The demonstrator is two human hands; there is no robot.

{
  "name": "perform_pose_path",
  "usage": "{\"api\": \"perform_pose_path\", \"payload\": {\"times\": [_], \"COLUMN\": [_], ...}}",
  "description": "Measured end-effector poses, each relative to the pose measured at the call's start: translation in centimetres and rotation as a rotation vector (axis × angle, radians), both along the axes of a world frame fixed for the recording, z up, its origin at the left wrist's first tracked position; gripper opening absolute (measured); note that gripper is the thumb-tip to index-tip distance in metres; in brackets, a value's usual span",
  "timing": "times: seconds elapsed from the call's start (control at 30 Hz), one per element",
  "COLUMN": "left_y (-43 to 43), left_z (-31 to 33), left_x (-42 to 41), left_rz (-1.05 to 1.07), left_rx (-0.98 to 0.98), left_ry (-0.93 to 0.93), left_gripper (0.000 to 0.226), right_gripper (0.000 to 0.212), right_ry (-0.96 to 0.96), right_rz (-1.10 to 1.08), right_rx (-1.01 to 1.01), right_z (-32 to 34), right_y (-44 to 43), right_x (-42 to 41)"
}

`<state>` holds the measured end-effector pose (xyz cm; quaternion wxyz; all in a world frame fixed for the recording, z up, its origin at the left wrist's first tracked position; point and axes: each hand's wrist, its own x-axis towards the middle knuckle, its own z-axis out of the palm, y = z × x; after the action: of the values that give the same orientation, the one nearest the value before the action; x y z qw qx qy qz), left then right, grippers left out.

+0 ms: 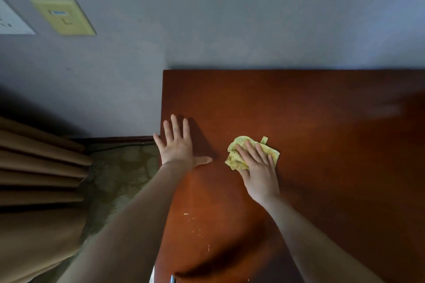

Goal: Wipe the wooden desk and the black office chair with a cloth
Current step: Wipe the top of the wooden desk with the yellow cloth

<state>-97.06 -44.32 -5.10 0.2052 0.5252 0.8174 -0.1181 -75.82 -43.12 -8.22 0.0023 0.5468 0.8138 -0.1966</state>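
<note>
The reddish-brown wooden desk (322,122) fills the right half of the head view, its back edge against the wall. A crumpled yellow cloth (241,145) lies on the desk near its left side. My right hand (258,167) presses flat on the cloth with straight fingers. My left hand (178,145) rests on the desk's left edge, fingers spread flat, holding nothing. The black office chair is not in view.
A grey wall (253,18) runs behind the desk, with a yellow wall plate (63,16) at upper left. Brown curtains (34,179) hang at the left above green patterned carpet (119,172). Small pale specks (190,218) dot the desk near its front.
</note>
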Motion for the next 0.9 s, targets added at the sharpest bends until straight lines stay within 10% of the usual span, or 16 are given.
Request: {"api": "perform_pose_path", "payload": {"times": [0.57, 0.9], "left_y": [1.7, 2.0], "left_z": [-3.3, -2.8], "left_x": [-1.2, -1.6], "left_rz": [0.174, 0.191], "left_rx": [-0.084, -0.143], "left_ry": [-0.177, -0.234], "left_gripper": [0.143, 0.143], "right_gripper": [0.052, 0.056], "right_ry": [-0.07, -0.006], "right_rz": [-0.09, 0.168], "right_rx": [0.04, 0.084], "right_z": [-0.1, -0.7], "right_y": [22.4, 21.0], "right_x": [-1.5, -11.9]}}
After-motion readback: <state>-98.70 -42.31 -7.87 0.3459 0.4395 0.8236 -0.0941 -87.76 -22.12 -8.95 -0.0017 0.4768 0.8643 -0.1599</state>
